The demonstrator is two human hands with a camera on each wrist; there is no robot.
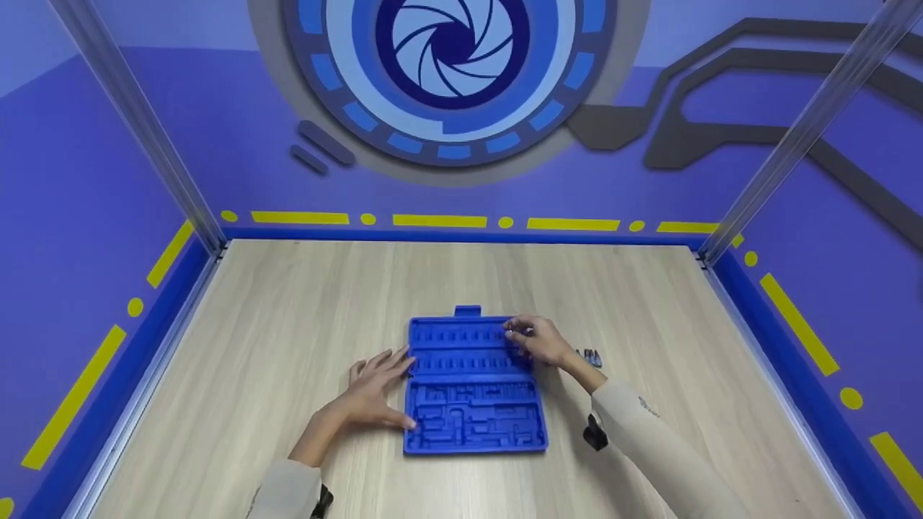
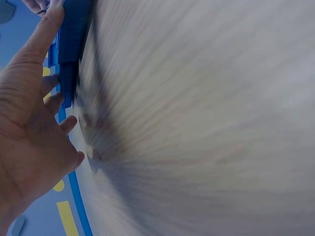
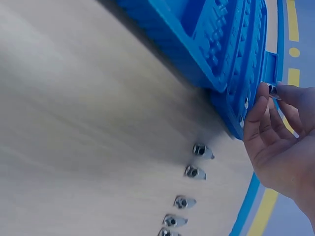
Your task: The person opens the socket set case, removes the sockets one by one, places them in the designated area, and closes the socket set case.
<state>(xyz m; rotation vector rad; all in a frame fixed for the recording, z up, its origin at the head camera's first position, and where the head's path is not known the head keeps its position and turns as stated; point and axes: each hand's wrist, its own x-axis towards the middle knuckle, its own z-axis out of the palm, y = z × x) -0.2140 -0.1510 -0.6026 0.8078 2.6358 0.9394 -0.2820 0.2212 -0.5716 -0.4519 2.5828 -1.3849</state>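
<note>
A blue plastic tool case (image 1: 472,376) lies opened flat on the table, its moulded slots facing up. My left hand (image 1: 371,393) is spread along the case's left side, thumb at the lower half and fingertips by the upper half. Over the upper right corner, my right hand (image 1: 539,339) pinches a small metal bit socket (image 3: 273,91) between thumb and fingertips. Two shiny metal pieces (image 3: 246,103) sit in slots at the case's near end in the right wrist view. Most slots in the head view hold nothing.
Several more bit sockets (image 3: 196,172) lie in a row on the wooden table (image 1: 288,310), right of the case and partly behind the right wrist. Blue-purple panels (image 1: 180,130) with metal corner posts enclose the table at the back and sides.
</note>
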